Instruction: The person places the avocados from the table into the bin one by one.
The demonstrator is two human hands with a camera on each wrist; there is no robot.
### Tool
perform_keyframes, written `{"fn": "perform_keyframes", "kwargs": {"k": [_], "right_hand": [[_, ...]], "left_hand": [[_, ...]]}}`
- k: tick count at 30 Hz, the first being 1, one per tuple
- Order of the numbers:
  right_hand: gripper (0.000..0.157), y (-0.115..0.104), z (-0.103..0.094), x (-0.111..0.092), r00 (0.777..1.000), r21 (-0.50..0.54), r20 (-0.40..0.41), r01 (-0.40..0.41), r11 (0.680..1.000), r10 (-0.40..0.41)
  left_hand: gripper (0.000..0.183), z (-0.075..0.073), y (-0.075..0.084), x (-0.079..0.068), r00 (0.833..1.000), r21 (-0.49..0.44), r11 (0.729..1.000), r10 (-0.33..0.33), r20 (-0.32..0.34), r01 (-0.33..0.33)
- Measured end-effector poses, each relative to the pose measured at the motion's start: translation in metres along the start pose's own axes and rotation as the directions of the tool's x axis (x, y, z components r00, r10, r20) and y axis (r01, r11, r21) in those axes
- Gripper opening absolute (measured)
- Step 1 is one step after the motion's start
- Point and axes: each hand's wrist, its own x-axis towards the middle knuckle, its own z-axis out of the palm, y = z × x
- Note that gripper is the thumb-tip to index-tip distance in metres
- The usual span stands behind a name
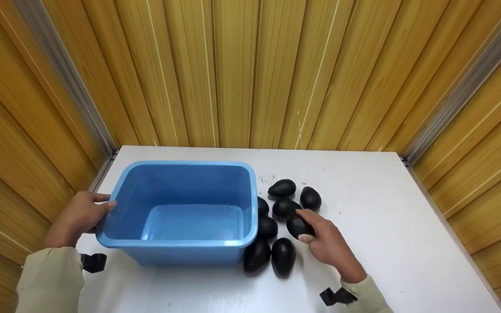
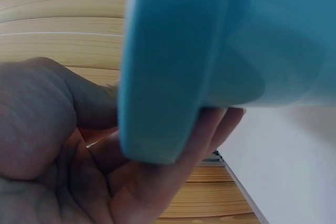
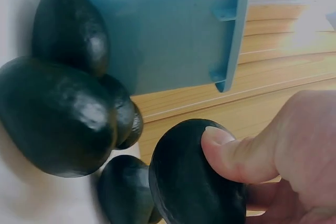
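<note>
A blue plastic basin (image 1: 176,244) stands on the left part of the white table, its bare floor showing. My left hand (image 1: 78,215) grips the basin's left rim, thumb on top and fingers curled underneath, as the left wrist view shows at the rim (image 2: 157,103). To the right of the basin, my right hand (image 1: 331,243) holds a black avocado (image 1: 297,226) between thumb and fingers; in the right wrist view the thumb presses on this avocado (image 3: 189,174). Several more dark avocados (image 1: 283,257) lie around it, some right against the basin's wall.
The white table (image 1: 363,200) extends to the right of the avocados. Yellow wood-look panels (image 1: 233,74) close off the back and both sides, with grey metal strips (image 1: 442,87) in the corners. A black strap piece sits at each sleeve (image 1: 50,278).
</note>
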Motion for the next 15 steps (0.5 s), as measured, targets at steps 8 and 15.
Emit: {"fn": "perform_keyframes", "kwargs": {"k": [8,15], "right_hand": [[0.061,-0.012,-0.011,-0.003,1.000,0.019,0.009,-0.011,1.000,0.011],[0.061,-0.019,-0.020,-0.005,1.000,0.007,0.011,0.005,1.000,-0.005]], "left_hand": [[0.066,0.002,0.001,-0.004,1.000,-0.018,1.000,-0.018,-0.021,0.017],[0.065,0.003,0.004,-0.004,1.000,-0.016,1.000,-0.013,-0.020,0.013]]}}
